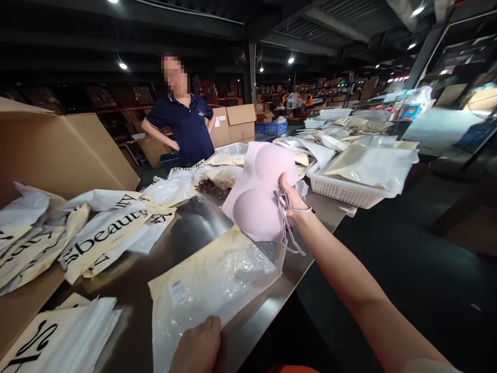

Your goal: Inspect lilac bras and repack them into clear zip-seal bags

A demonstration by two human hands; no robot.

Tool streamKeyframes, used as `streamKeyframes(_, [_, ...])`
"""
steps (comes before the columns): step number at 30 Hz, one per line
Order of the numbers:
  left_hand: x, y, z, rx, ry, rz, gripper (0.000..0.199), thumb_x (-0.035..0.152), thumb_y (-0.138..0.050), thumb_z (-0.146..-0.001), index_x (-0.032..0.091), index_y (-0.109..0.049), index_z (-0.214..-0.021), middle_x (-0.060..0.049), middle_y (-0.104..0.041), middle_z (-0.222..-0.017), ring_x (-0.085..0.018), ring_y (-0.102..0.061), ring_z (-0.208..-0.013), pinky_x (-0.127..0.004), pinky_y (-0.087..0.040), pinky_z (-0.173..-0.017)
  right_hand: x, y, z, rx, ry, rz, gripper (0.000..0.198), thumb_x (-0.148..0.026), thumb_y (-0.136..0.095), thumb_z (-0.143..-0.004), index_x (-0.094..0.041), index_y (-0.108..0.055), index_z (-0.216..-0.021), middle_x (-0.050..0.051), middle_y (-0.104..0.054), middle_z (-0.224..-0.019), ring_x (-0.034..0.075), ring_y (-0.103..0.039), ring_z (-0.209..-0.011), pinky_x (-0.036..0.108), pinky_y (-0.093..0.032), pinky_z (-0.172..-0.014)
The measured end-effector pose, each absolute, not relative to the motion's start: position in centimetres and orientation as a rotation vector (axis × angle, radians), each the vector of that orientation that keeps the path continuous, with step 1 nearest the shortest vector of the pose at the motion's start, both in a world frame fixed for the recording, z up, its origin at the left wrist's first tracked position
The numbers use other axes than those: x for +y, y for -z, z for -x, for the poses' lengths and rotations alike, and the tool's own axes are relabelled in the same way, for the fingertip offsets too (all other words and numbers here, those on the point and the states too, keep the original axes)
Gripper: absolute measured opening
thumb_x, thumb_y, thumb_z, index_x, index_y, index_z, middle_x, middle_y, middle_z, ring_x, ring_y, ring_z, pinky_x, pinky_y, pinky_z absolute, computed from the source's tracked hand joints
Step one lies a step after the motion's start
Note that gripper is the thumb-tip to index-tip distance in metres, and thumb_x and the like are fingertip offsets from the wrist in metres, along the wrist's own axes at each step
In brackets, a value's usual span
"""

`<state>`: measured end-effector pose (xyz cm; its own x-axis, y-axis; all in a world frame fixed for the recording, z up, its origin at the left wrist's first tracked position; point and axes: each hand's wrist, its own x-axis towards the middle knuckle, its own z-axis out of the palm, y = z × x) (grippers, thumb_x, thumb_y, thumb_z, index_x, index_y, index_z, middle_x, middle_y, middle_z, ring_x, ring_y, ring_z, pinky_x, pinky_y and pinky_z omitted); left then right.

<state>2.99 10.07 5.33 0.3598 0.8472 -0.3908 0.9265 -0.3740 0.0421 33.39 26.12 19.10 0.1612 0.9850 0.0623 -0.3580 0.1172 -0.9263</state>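
Left hand (199, 345) curls over a bag (217, 280), grip unclear; outstretched right hand (294, 199) pinches a pink bra (258, 204).

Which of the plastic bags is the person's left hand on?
The clear-faced bag under the left hand, bearing a small white label; the black-lettered bags farther left lie untouched.

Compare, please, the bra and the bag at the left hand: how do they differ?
The bra is pale pink and matte; the bag is cream and whitish, with a glossy face. The bra has two rounded cups, while the bag looks nearly flat. The right hand holds the bra up; the bag lies on the table at the left hand.
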Motion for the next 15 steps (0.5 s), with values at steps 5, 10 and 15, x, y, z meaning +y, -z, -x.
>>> streamKeyframes(5, [12.1,-9.2,-2.3,1.632,0.061,-2.269,0.033,0.031,-0.034,-0.097,0.021,-0.062,-0.084,-0.007,-0.071,-0.089,-0.024,-0.069,-0.086,-0.034,-0.05,-0.076,26.0,-20.1,-33.3,-1.047,-1.01,0.897,0.052,-0.063,-0.037,-0.094,-0.019,-0.065,-0.096,0.004,-0.065,-0.057,0.017,-0.062,-0.049,0.027,-0.054,-0.048])
streamKeyframes(10, [13.6,-11.6,-2.0,1.803,0.068,-2.478,0.037,0.015,-0.031,-0.096,0.02,-0.053,-0.126,-0.01,-0.066,-0.109,-0.022,-0.067,-0.084,-0.032,-0.047,-0.071,28.1,-22.0,-33.5,-1.459,-0.664,0.962,0.078,-0.055,-0.003,-0.094,-0.016,-0.069,-0.105,0.005,-0.072,-0.081,0.012,-0.07,-0.082,0.024,-0.054,-0.069])
streamKeyframes(15, [12.7,-12.6,-4.2,1.756,0.41,-2.771,0.042,0.003,-0.025,-0.091,0.015,-0.064,-0.103,-0.012,-0.06,-0.101,-0.022,-0.063,-0.078,-0.033,-0.041,-0.061,26.1,-25.1,-31.9,-1.57,-0.538,0.967,0.078,-0.05,0.005,-0.095,-0.021,-0.067,-0.11,-0.001,-0.071,-0.08,0.012,-0.07,-0.088,0.029,-0.056,-0.075])
